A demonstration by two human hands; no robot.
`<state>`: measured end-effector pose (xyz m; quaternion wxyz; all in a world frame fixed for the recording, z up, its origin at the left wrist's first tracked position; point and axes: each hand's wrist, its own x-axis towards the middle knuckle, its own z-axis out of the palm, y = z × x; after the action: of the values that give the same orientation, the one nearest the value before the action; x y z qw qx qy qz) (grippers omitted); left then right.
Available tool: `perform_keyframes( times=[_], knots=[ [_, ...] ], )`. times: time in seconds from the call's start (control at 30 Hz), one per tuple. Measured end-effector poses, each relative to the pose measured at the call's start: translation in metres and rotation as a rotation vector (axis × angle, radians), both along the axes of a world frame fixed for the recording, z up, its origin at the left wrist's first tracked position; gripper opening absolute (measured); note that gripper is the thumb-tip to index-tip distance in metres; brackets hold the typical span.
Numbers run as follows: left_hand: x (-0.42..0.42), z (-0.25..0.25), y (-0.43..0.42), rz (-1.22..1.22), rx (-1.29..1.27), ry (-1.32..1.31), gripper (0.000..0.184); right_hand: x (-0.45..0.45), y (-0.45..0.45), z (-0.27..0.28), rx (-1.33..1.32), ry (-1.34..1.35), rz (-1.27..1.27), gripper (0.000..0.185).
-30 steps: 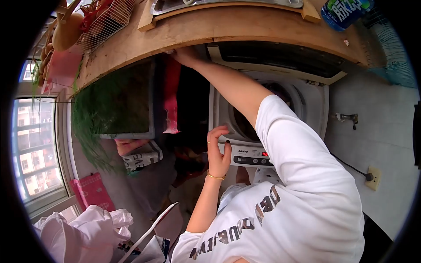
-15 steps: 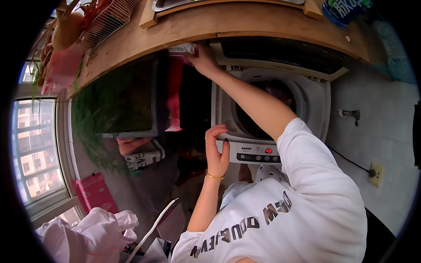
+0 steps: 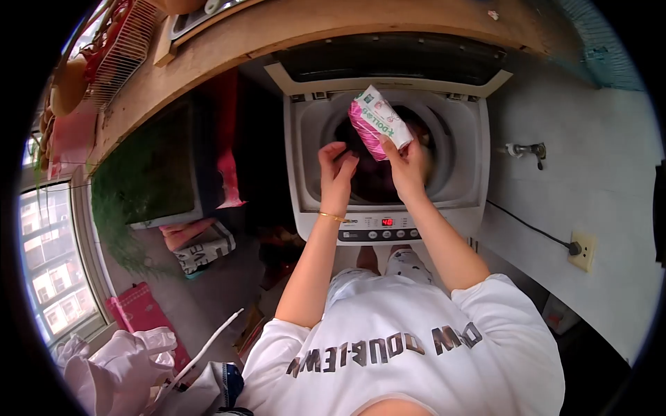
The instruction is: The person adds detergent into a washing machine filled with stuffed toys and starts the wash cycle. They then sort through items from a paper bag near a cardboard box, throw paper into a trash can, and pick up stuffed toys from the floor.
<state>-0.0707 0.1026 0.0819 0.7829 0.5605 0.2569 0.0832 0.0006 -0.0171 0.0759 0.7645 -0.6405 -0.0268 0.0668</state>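
A pink and white packet [image 3: 378,123] with green lettering is gripped in my right hand [image 3: 408,166], thumb on its face, above the open drum. My left hand [image 3: 336,170] is raised just left of the packet, over the drum's left side, fingers apart and holding nothing. Below both hands stands the top-loading washing machine [image 3: 303,166], its lid [image 3: 388,59] tilted up at the back. Dark items inside the drum are partly hidden by the packet and hands. The red display [image 3: 387,222] on the front panel reads 40.
A wooden counter [image 3: 277,31] curves above the lid. On the right wall are a tap [image 3: 527,151] and a socket [image 3: 583,251] with a plugged cable. To the left are a dark bin-like box with green strands [image 3: 114,201], a window [image 3: 59,256] and white cloth [image 3: 114,367].
The packet came out from under the counter in my right hand and is now over the drum. My left hand has risen from the panel to over the drum. The view has shifted right.
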Motion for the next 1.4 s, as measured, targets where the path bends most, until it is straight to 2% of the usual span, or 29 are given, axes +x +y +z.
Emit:
perform_keyframes(
  times=[0.07, 0.13, 0.17, 0.2, 0.27, 0.37, 0.47, 0.57, 0.63, 0.67, 0.73, 0.77, 0.9, 0.93, 0.97, 1.0, 1.1, 1.17, 1.27, 1.3, 1.33, 1.4],
  knots=[
    [0.013, 0.001, -0.031, -0.139, -0.185, 0.038, 0.027, -0.008, -0.016, -0.001, -0.104, -0.014, -0.088, 0.044],
    [0.024, -0.015, -0.059, -0.139, -0.296, 0.012, 0.026, -0.017, -0.030, -0.001, -0.179, -0.030, -0.138, 0.044],
    [0.029, -0.028, -0.069, -0.169, -0.237, -0.005, 0.025, -0.022, -0.037, -0.006, -0.208, -0.040, -0.145, 0.045],
    [0.032, -0.019, -0.077, -0.178, -0.338, 0.001, 0.022, -0.026, -0.043, -0.010, -0.236, -0.049, -0.152, 0.045],
    [0.038, -0.042, -0.087, -0.206, -0.290, 0.058, 0.020, -0.030, -0.055, -0.016, -0.296, -0.043, -0.123, 0.046],
    [0.046, -0.050, -0.114, 0.077, -0.178, 0.093, 0.020, -0.030, -0.069, -0.018, -0.363, -0.029, -0.096, 0.044],
    [0.052, -0.031, -0.116, 0.102, -0.322, 0.251, 0.020, -0.029, -0.077, -0.024, -0.458, -0.029, -0.058, 0.046],
    [0.053, -0.060, -0.111, -0.099, -0.354, 0.077, 0.020, -0.020, -0.091, -0.033, -0.557, -0.043, 0.077, 0.050],
    [0.053, -0.051, -0.099, -0.199, -0.426, 0.135, 0.022, -0.006, -0.106, -0.045, -0.592, -0.078, 0.240, 0.053],
    [0.053, -0.047, -0.091, -0.249, -0.462, 0.163, 0.023, 0.005, -0.116, -0.043, -0.448, 0.104, 0.369, 0.055],
    [0.054, -0.049, -0.074, -0.366, -0.455, 0.178, 0.030, 0.025, -0.118, -0.017, -0.159, 0.494, 0.451, 0.064],
    [0.056, -0.048, -0.067, -0.405, -0.445, 0.177, 0.031, 0.032, -0.119, -0.022, 0.001, 0.472, 0.417, 0.073],
    [0.055, -0.029, -0.041, -0.555, -0.386, 0.194, 0.035, 0.066, -0.112, -0.049, 0.307, 0.690, 0.495, 0.072],
    [0.056, -0.028, -0.039, -0.580, -0.369, 0.198, 0.036, 0.069, -0.111, -0.063, 0.301, 0.711, 0.519, 0.071],
    [0.058, -0.030, -0.039, -0.528, -0.361, 0.141, 0.025, 0.070, -0.108, -0.078, 0.297, 0.733, 0.545, 0.069],
    [0.059, -0.035, -0.037, -0.481, -0.279, 0.101, 0.021, 0.070, -0.102, -0.079, 0.291, 0.756, 0.571, 0.067],
    [0.061, -0.055, -0.023, -0.352, 0.004, 0.033, 0.005, 0.069, -0.099, -0.076, -0.017, 0.660, 0.587, 0.066],
    [0.058, -0.068, -0.020, -0.335, 0.158, 0.041, 0.006, 0.064, -0.098, -0.071, -0.176, 0.540, 0.568, 0.062],
    [0.065, -0.068, -0.022, -0.256, 0.305, 0.034, 0.010, 0.062, -0.091, -0.077, -0.200, 0.382, 0.591, 0.050],
    [0.067, -0.064, -0.022, -0.225, 0.366, 0.028, 0.011, 0.060, -0.086, -0.080, -0.119, 0.361, 0.558, 0.037],
    [0.070, -0.060, -0.023, -0.193, 0.427, 0.021, 0.012, 0.060, -0.085, -0.086, -0.111, 0.380, 0.531, 0.034],
    [0.077, -0.042, -0.019, -0.188, 0.715, 0.095, 0.011, 0.059, -0.080, -0.100, -0.091, 0.420, 0.480, 0.031]
  ],
)
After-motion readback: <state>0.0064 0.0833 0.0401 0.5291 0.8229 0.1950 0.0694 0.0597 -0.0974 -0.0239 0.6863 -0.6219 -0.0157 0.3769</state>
